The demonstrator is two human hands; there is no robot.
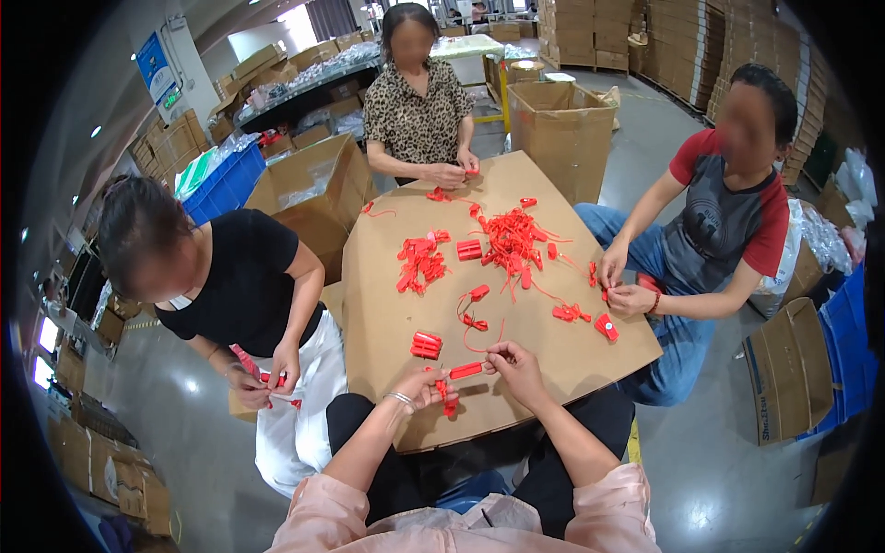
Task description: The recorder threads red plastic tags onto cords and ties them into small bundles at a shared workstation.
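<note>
Just over the near edge of the cardboard-topped table, a small red rectangular plastic piece (466, 370) spans the gap between my hands. My left hand (417, 391), palm partly up with a bracelet at the wrist, closes its fingers at the left end. Below those fingers, another small red piece (449, 405) shows against the cardboard. The right end meets the pinched fingertips of my right hand (518, 370). A thin red cord (468, 343) curves up from there toward corded red pieces (475, 323). Beyond my left hand lies a ribbed red block (426, 346).
Heaps of red corded parts (516, 241) (421, 264) cover the table's middle, beside another red block (469, 250). Three people sit or stand around the cardboard tabletop (572, 355), handling red parts. Large cartons (562, 138) stand behind.
</note>
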